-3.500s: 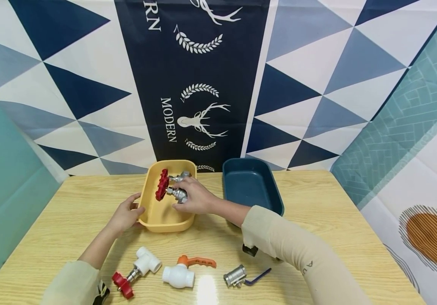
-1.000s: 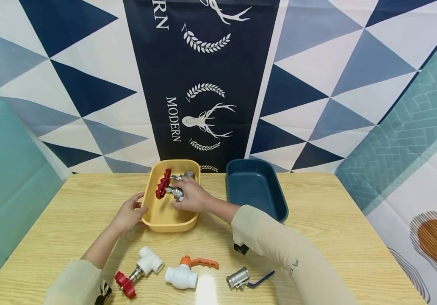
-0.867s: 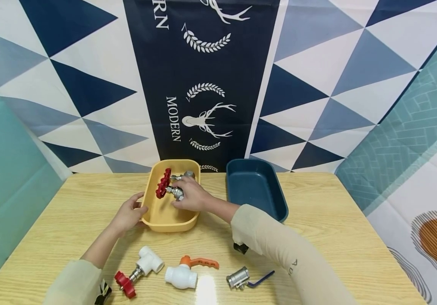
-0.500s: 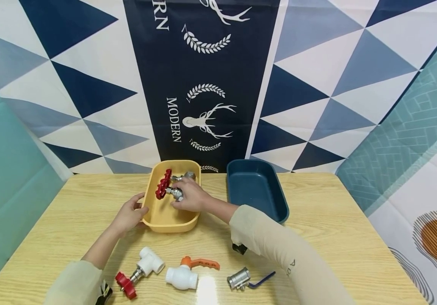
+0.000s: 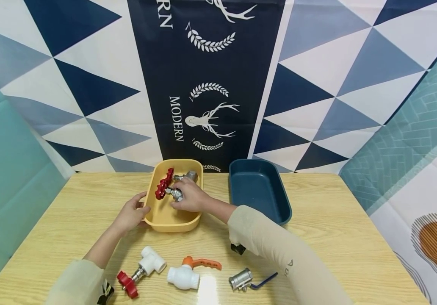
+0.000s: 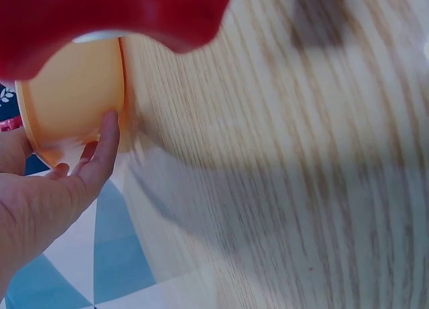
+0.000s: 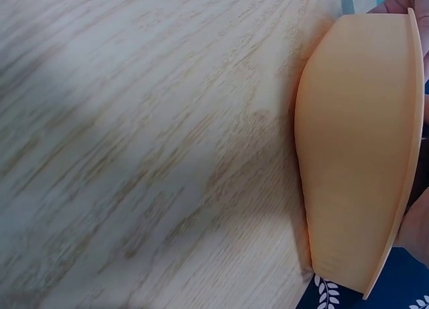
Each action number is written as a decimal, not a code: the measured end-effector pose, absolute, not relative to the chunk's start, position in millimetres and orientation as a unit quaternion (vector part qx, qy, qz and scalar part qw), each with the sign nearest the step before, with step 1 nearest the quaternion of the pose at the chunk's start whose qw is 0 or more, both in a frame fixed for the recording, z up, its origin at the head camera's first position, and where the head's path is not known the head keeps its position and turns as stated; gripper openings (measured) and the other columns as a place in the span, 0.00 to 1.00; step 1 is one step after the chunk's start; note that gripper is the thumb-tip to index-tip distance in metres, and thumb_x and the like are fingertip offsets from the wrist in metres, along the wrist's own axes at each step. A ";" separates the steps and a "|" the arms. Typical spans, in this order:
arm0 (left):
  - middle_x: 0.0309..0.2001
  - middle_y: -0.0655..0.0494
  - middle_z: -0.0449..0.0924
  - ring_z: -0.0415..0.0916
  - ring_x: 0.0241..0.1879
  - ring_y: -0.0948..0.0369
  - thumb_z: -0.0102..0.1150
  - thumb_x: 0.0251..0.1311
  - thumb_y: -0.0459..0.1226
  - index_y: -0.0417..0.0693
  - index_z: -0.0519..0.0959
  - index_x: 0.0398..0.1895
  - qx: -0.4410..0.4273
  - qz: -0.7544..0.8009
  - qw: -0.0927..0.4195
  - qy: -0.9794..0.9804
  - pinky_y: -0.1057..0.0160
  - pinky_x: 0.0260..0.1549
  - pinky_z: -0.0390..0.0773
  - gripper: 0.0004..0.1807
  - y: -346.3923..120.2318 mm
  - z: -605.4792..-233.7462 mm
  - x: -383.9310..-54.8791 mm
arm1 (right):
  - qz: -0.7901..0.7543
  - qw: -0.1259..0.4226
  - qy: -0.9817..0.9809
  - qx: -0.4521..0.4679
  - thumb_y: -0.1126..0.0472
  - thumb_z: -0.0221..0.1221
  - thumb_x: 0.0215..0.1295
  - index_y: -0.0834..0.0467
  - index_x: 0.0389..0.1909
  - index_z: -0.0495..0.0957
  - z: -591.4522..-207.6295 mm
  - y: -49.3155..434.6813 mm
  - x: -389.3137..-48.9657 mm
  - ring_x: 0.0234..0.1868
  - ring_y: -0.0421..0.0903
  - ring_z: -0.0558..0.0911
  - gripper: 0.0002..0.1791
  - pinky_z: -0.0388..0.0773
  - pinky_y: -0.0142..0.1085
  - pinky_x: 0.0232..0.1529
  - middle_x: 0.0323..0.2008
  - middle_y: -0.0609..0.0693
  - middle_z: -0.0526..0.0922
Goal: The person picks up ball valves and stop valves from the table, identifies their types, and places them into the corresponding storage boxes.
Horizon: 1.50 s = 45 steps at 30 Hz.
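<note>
Yellow tray edge (image 5: 172,228) in left grip (image 5: 131,213); nearer red-wheeled valve (image 5: 170,191), apparently hidden from right wrist view, in right grip (image 5: 191,196).

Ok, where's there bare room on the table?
Bare table lies right of the blue tray and left of the left hand. Crowded: the front, with three valves, and the yellow tray, where the right hand holds a metal valve.

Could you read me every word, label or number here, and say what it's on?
"MODERN": dark wall panel, sideways.
"RN": same panel's top, cut off by the picture edge.
"A": right sleeve; the mark after it is unclear.
Yellow tray, valves: no readable text.
</note>
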<state>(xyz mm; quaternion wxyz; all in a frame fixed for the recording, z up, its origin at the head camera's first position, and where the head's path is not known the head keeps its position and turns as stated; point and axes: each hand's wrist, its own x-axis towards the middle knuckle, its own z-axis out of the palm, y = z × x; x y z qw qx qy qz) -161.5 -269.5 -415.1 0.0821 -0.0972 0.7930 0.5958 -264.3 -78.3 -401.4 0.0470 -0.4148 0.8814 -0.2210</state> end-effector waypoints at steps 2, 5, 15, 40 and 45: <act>0.55 0.28 0.62 0.76 0.42 0.48 0.40 0.67 0.29 0.36 0.46 0.72 -0.097 0.595 0.082 0.794 0.53 0.36 0.84 0.31 -269.7 -415.6 -161.9 | -0.220 0.047 0.882 -0.415 0.51 0.65 0.52 0.61 0.54 0.76 -401.6 -79.4 -264.5 0.56 0.47 0.72 0.29 0.67 0.36 0.62 0.51 0.54 0.77; 0.55 0.28 0.62 0.76 0.42 0.47 0.40 0.67 0.28 0.36 0.46 0.72 -0.097 0.596 0.081 0.793 0.53 0.36 0.84 0.31 -269.6 -415.9 -161.8 | -0.221 0.049 0.882 -0.413 0.51 0.66 0.52 0.61 0.54 0.76 -401.6 -80.9 -264.7 0.57 0.49 0.71 0.29 0.66 0.37 0.64 0.52 0.55 0.77; 0.53 0.29 0.62 0.77 0.43 0.46 0.40 0.67 0.28 0.36 0.46 0.72 -0.099 0.603 0.079 0.787 0.53 0.36 0.84 0.31 -267.9 -415.8 -160.9 | -0.219 0.060 0.887 -0.403 0.51 0.65 0.53 0.60 0.55 0.75 -402.3 -85.4 -267.0 0.61 0.51 0.69 0.29 0.64 0.39 0.66 0.55 0.55 0.76; 0.53 0.29 0.63 0.77 0.42 0.48 0.41 0.67 0.28 0.36 0.47 0.72 -0.104 0.600 0.076 0.790 0.54 0.36 0.84 0.31 -269.0 -417.6 -163.4 | -0.201 0.062 0.894 -0.396 0.49 0.65 0.52 0.59 0.55 0.75 -407.4 -97.2 -275.8 0.56 0.50 0.71 0.30 0.67 0.38 0.61 0.51 0.54 0.77; 0.54 0.29 0.63 0.78 0.41 0.48 0.40 0.67 0.28 0.37 0.47 0.72 -0.101 0.596 0.075 0.793 0.54 0.36 0.84 0.31 -270.4 -418.3 -165.4 | -0.203 0.072 0.895 -0.391 0.49 0.64 0.53 0.59 0.56 0.75 -408.1 -99.3 -277.7 0.56 0.50 0.71 0.30 0.67 0.39 0.62 0.52 0.54 0.76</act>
